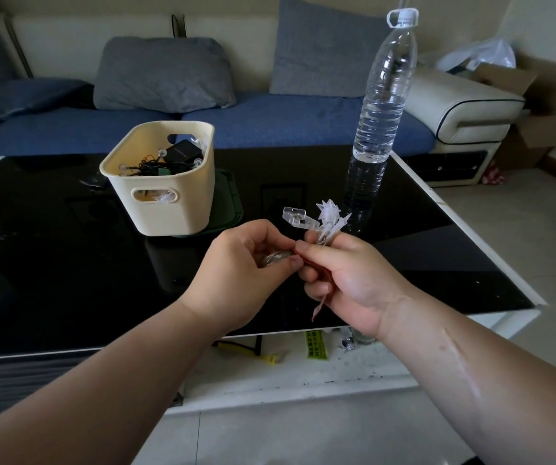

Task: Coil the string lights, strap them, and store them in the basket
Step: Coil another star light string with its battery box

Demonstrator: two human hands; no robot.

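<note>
Head view puts both of your hands together over the near part of the table. Your left hand has its fingers curled round the coiled loops of the clear string lights, thumb pressed against the coil. Your right hand grips the other side of the same bundle, so the clear clips and star-shaped bulbs stick up above your fingers. Its thumb pins a red strap against the bundle, and the strap's loose end hangs down below the palm.

Beyond your hands, the cream basket stands on the black glass table, resting on something flat and green. A tangle of dark-wired lights lies inside it. To the right of the basket a clear water bottle stands upright. Behind the table is a blue sofa with grey cushions.
</note>
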